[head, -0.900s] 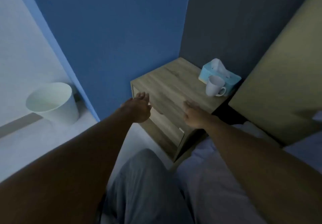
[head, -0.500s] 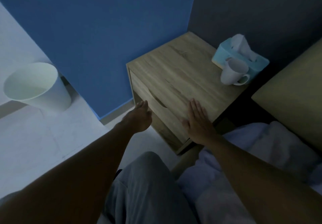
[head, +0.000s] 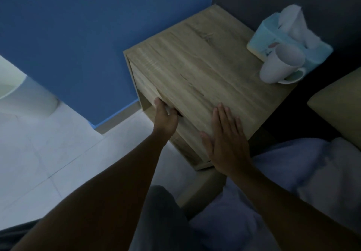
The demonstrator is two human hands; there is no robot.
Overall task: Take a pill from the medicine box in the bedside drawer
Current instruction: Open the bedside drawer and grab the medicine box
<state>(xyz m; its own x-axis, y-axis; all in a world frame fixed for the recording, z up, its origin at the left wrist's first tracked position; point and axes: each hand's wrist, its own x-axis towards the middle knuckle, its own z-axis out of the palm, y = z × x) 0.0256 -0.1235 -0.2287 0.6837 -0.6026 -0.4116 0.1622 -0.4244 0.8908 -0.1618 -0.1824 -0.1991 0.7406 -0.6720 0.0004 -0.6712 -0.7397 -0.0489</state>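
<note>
Left hand (head: 165, 118) hooked narrow into drawer (head: 148, 86) notch, drawer shut, box unseen inside. Right hand (head: 226, 141) flat, wide, beside it on nightstand (head: 205, 71). Risk: fingers slipping off notch; hard pull shaking mug (head: 281, 65) beyond right hand.

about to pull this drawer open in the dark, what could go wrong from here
The left hand hooks only its fingertips into the drawer cut-out, so the grip may slip. The right hand lies flat on the nightstand; a hard tug could still jolt it and tip the mug standing near the edge by the tissue box.
</note>
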